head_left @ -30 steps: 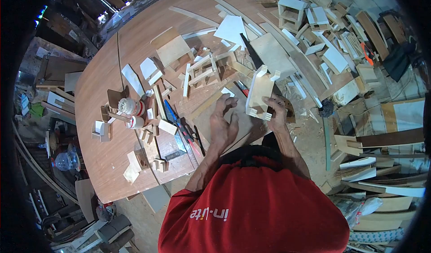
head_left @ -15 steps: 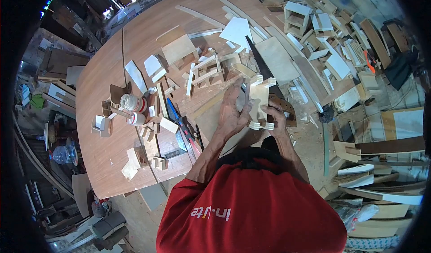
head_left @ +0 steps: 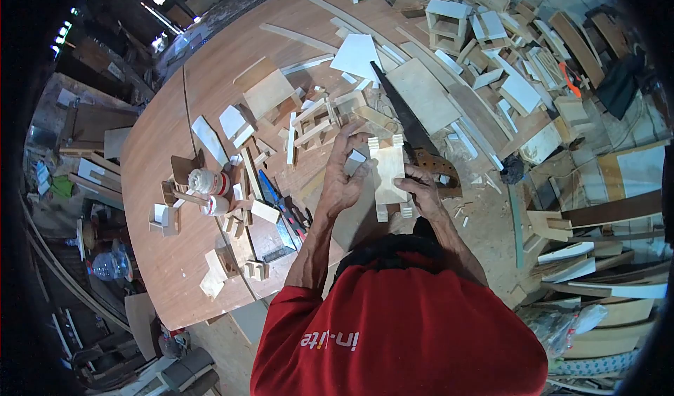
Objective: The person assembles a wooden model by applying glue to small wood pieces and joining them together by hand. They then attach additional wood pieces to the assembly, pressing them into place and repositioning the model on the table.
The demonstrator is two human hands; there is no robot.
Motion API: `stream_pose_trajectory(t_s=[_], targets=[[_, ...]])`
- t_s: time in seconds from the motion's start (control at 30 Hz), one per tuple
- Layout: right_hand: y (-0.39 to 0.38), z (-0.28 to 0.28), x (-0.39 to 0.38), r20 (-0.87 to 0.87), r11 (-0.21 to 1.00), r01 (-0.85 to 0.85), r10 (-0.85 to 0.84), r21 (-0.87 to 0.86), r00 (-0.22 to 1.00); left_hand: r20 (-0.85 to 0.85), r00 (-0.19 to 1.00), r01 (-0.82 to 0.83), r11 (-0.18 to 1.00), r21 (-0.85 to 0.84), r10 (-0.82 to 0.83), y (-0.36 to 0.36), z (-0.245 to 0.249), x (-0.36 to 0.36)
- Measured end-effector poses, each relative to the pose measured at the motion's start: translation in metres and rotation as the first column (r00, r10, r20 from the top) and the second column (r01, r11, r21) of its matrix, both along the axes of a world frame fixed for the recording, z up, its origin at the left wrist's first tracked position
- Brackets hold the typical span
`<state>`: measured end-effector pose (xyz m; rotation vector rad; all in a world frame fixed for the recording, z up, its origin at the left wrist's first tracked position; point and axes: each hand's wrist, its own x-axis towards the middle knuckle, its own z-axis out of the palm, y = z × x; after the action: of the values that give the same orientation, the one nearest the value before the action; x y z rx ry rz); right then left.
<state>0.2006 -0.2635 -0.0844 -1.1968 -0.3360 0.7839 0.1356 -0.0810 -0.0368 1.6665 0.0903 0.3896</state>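
A small pale wooden piece [head_left: 388, 175] with notched ends is held upright over the table's near edge. My right hand [head_left: 420, 187] grips its right side, thumb on its face. On its left side, my left hand [head_left: 344, 175] has its fingers apart and curved, with the thumb close to the wood; whether it touches is unclear. Beyond the hands lies a handsaw [head_left: 404, 104] with a brown wooden handle [head_left: 432, 168]. Left of my left forearm are a blue-handled tool [head_left: 270, 185] and a metal square [head_left: 286, 234].
White jars [head_left: 208, 182] stand on the left of the wooden table [head_left: 158, 255]. A small wooden frame [head_left: 314, 122], panels and offcuts lie across its middle. Many wooden pieces [head_left: 519, 90] are heaped at the far right, with stacked curved boards [head_left: 604, 269] below.
The wooden piece has turned and shifted slightly left and down in my right hand. My left hand has opened away from it. The whole view has tilted a little.
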Motion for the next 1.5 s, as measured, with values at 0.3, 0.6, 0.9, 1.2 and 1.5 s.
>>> stream_pose_trajectory(t_s=[0.3, 0.6, 0.9, 1.2, 1.5], targets=[[0.001, 0.004, 0.001, 0.053, 0.998, -0.052, 0.053, -0.027, 0.997, -0.001, 0.999, 0.038, 0.999, -0.003, -0.038, 0.005, 0.002, 0.004], [0.003, 0.011, 0.002, 0.161, 0.997, -0.031, 0.042, -0.074, 0.986, -0.033, 0.997, 0.074, 0.995, -0.069, -0.077, 0.008, -0.005, 0.004], [0.01, 0.011, 0.002, 0.114, 0.993, 0.037, -0.024, -0.113, 0.993, -0.067, 0.997, -0.035, 0.988, -0.15, 0.025, 0.009, -0.008, 0.005], [0.018, 0.019, 0.001, 0.327, 0.939, 0.111, 0.001, -0.324, 0.945, -0.351, 0.935, -0.102, 0.913, -0.396, -0.048, 0.012, -0.02, -0.01], [0.024, 0.01, -0.004, 0.569, 0.925, 0.284, -0.095, -0.252, 0.817, -0.459, 0.88, -0.06, 0.932, -0.357, -0.119, 0.014, -0.021, -0.01]])
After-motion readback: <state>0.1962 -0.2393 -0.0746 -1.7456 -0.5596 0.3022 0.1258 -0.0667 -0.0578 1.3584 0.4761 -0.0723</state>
